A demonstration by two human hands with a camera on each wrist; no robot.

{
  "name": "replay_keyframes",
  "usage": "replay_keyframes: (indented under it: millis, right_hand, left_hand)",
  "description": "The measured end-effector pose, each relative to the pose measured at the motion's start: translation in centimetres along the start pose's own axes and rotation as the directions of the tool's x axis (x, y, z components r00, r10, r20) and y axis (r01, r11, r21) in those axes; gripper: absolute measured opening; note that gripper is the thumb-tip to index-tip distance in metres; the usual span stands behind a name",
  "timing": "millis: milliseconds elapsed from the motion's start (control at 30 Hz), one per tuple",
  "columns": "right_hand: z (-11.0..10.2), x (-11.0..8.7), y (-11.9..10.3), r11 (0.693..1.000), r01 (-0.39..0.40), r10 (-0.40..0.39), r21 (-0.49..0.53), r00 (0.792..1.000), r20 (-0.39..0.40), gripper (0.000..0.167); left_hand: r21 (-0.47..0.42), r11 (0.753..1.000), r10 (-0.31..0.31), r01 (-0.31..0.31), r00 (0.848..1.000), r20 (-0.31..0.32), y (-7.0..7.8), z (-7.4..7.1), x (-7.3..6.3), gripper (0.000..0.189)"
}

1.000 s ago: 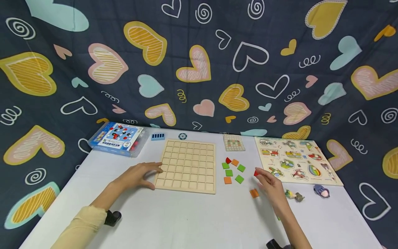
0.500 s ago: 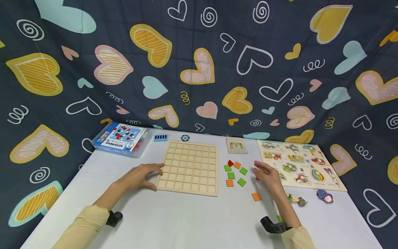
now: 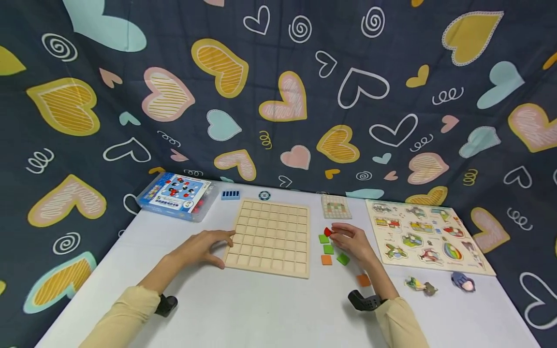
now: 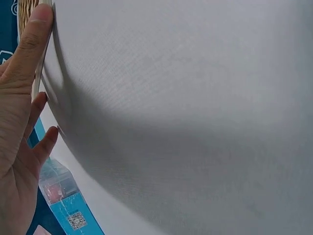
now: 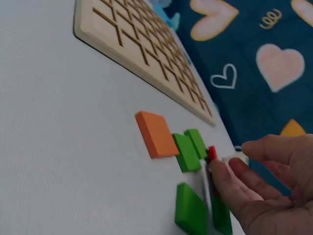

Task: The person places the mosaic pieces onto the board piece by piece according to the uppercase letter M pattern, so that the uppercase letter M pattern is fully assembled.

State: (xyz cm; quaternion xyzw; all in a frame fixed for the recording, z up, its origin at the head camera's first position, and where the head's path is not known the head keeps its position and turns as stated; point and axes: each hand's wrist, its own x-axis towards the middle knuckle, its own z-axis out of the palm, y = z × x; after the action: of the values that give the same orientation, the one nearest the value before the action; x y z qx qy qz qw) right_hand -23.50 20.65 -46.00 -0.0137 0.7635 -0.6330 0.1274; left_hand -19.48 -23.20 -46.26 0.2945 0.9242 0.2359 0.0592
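Whether the right grip (image 3: 351,241) pinches the red wedge-shaped piece (image 3: 327,232) at its fingertips, I cannot tell; lift it clear of the green square tile (image 3: 324,239). The relaxed left grip (image 3: 203,247) should steady the pale wooden gridded board (image 3: 271,237).

2 hands, left (image 3: 199,247) and right (image 3: 354,242), extended forward, apart.

Place: curtained tabletop play area | heart-print cloth (image 3: 322,101) | white table (image 3: 270,314) | picture puzzle (image 3: 428,238)
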Motion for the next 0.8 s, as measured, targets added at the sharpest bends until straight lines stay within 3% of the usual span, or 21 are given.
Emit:
replay_keyframes:
  millis: [133, 533, 800]
  right_hand:
    - [0.7, 0.5, 0.2, 1.000, -0.025, 0.025, -0.006, 1.000, -0.013, 0.042]
    - [1.4, 1.8, -0.3, 1.000, 0.000, -0.001, 0.016, 1.000, 0.015, 0.042]
    - [1.5, 3.2, -0.1, 0.985, 0.096, -0.116, -0.145, 0.984, -0.138, 0.031]
  left_hand:
    - [-0.001, 1.000, -0.002, 0.002, 1.000, 0.004, 0.1, 0.1, 0.1, 0.048]
    - [0.016, 0.999, -0.029, 0.029, 1.000, -0.002, 0.2, 0.3, 0.0, 0.048]
    - [0.015, 1.000, -0.018, 0.018, 1.000, -0.014, 0.5, 0.2, -0.1, 0.049]
